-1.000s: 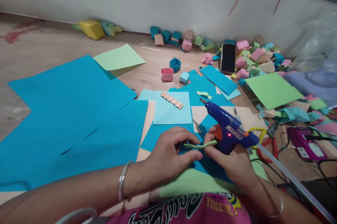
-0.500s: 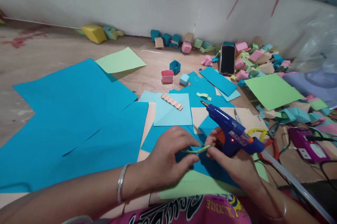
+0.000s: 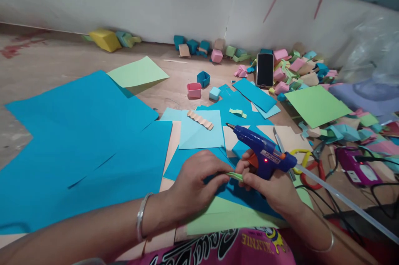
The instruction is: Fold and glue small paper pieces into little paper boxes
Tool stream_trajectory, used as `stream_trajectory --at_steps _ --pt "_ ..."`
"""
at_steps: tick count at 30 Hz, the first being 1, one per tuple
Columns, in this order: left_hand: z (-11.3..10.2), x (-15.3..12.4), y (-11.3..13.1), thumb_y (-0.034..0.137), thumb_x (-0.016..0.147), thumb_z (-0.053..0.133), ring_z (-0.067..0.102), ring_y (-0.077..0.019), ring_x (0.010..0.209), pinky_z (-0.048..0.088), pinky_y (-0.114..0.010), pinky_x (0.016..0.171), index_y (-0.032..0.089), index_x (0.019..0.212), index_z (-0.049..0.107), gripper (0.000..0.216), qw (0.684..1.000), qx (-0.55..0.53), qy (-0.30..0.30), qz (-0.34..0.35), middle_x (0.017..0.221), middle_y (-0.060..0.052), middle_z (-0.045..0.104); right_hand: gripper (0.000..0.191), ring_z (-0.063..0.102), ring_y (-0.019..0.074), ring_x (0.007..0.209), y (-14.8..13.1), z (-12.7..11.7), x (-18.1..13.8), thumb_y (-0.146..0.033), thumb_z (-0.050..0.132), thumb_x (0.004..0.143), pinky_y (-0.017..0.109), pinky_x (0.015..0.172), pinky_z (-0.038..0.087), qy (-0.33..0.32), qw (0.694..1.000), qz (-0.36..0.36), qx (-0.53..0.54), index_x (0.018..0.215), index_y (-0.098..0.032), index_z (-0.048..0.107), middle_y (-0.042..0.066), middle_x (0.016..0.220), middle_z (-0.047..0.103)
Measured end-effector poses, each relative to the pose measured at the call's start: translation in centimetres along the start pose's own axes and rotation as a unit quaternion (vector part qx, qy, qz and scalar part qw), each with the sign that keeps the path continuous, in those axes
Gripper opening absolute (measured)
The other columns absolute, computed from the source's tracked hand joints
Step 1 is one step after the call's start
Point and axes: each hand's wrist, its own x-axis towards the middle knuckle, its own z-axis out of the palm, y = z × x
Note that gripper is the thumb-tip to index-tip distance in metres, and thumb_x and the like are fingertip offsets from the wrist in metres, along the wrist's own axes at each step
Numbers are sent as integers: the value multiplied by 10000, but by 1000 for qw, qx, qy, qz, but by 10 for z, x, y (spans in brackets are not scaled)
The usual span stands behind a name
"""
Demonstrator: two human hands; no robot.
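My left hand pinches one end of a small light green paper strip between thumb and fingers. A blue hot glue gun with its red light lit rests in my right hand, nozzle pointing up and left. The thumb and fingers of that same hand also touch the strip's other end. Beneath the hands lie blue and green paper sheets. A peach pleated strip lies on a light blue square, and a short green folded strip is just beyond the nozzle.
Large blue sheets cover the left side. Small paper boxes stand mid-table. A phone leans by a heap of folded paper pieces. Pliers, a blade and a purple power box with cables lie right.
The green strip now looks folded closer together between my fingers. My right hand and the glue gun have shifted slightly left, and the whole view has moved a little.
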Motion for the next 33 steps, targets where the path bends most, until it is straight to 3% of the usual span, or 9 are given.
stream_trajectory --at_steps 3,10,18,25,30,33 --pt "2 -2 1 199 858 649 606 -180 715 452 -334 649 245 1043 649 190 1000 -4 22 -5 817 -35 721 332 633 134 669 1 0 1 -279 758 740 258 577 527 3 1000 -16 10 1005 -235 564 -13 820 677" --pt "0 -3 -2 49 877 497 569 -156 706 429 -314 661 348 1161 639 436 996 15 5 86 787 -7 656 333 631 129 585 0 -1 1 -359 751 759 268 552 526 -17 999 30 26 1002 -233 561 -18 802 686" --pt "-2 -2 -6 41 871 479 553 -156 682 397 -301 627 371 1313 544 555 993 34 -37 105 787 -4 634 368 600 101 512 2 -2 5 -391 754 777 219 470 479 -44 994 60 76 1008 -196 545 -24 702 650" --pt "-4 -1 -3 34 866 467 573 -155 696 416 -306 637 324 1121 639 423 993 33 -31 112 805 -15 664 389 608 101 520 0 -2 5 -400 755 772 220 473 493 -33 995 58 67 1017 -183 545 -21 723 640" --pt "-2 3 -1 61 880 469 590 -158 710 462 -307 640 248 868 664 270 997 -20 -35 67 760 -31 664 354 612 109 553 1 -3 5 -422 734 782 245 518 517 -31 997 57 33 1005 -195 581 -7 758 650" --pt "-3 6 0 83 868 516 606 -146 707 490 -297 643 231 798 663 219 996 -91 -10 -5 731 -24 662 295 635 145 663 2 -11 2 -442 694 816 287 573 530 7 1000 12 -24 1007 -232 615 23 889 671"
